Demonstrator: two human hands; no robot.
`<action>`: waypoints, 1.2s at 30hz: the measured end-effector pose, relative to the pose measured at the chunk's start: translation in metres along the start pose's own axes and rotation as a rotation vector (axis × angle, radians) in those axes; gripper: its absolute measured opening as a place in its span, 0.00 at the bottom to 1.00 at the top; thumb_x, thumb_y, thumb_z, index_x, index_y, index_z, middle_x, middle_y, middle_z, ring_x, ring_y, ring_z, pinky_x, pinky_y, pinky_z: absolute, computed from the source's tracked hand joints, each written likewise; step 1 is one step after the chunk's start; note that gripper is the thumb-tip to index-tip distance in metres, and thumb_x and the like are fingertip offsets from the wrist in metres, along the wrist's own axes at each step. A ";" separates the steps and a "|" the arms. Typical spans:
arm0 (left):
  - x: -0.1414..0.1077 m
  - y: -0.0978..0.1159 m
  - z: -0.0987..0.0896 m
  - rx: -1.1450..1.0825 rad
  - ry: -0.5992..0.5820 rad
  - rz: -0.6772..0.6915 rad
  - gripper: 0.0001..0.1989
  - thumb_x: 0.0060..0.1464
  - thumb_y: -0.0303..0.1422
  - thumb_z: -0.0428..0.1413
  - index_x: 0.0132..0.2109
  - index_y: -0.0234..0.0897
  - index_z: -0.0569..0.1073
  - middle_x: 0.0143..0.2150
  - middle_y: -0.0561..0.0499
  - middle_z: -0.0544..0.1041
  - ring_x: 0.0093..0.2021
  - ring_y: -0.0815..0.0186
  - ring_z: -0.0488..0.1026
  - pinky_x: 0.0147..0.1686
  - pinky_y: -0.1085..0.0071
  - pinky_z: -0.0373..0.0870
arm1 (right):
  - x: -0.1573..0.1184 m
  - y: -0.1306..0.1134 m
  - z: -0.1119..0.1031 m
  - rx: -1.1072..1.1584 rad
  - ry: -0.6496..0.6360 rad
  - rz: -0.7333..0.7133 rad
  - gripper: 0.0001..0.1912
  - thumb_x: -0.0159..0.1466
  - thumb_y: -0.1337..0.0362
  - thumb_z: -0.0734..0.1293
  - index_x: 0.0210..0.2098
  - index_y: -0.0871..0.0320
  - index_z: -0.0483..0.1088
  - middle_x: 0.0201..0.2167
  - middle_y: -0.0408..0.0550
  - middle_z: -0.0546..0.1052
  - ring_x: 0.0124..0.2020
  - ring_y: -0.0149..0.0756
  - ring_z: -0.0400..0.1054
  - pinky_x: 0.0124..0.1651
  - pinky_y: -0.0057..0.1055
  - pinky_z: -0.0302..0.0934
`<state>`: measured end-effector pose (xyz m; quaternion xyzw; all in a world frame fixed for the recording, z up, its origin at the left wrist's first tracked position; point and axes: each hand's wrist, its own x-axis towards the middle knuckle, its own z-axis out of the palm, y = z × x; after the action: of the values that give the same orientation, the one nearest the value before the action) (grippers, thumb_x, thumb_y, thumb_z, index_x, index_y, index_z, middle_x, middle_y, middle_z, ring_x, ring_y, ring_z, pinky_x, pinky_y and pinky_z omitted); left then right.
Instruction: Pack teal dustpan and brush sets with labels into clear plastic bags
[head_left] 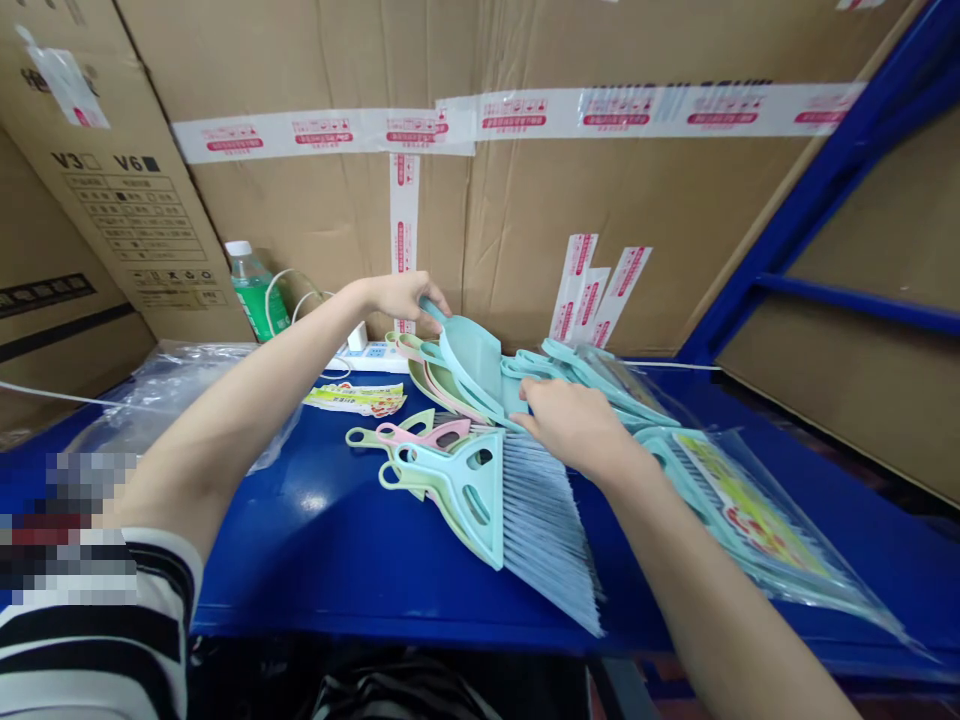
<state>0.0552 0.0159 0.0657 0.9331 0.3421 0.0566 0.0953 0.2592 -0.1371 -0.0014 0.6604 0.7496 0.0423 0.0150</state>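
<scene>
My left hand (411, 298) is closed round the handle of a light blue dustpan (474, 355), which is tilted over a pile of dustpans. Green and pink dustpans (429, 378) lie beneath it on the left. My right hand (559, 415) has its fingers closed at the lower right edge of the blue dustpans; which one it grips cannot be made out. Nearer to me lies a stack of hand brushes (480, 495), a light blue one on top, with green and pink handles pointing left and grey-blue bristles to the right.
Bagged blue sets (757, 510) lie at the right on the blue table (300, 570). Colourful labels (356, 399), a power strip (382, 357), a green bottle (259, 295) and clear plastic bags (172, 385) are at the left. Large cardboard boxes (330, 220) stand behind; a blue metal frame (787, 210) rises at right.
</scene>
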 end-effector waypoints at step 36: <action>0.051 -0.001 0.061 0.373 -0.112 0.012 0.35 0.42 0.24 0.53 0.61 0.42 0.66 0.54 0.49 0.75 0.57 0.57 0.65 0.55 0.65 0.61 | 0.037 -0.008 0.038 0.100 -0.121 0.033 0.21 0.71 0.63 0.53 0.57 0.69 0.62 0.56 0.67 0.69 0.55 0.47 0.67 0.51 0.35 0.59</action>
<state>0.1032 0.0414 0.0080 0.9382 0.3355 -0.0593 -0.0608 0.2497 -0.1002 -0.0383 0.6740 0.7374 -0.0347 0.0268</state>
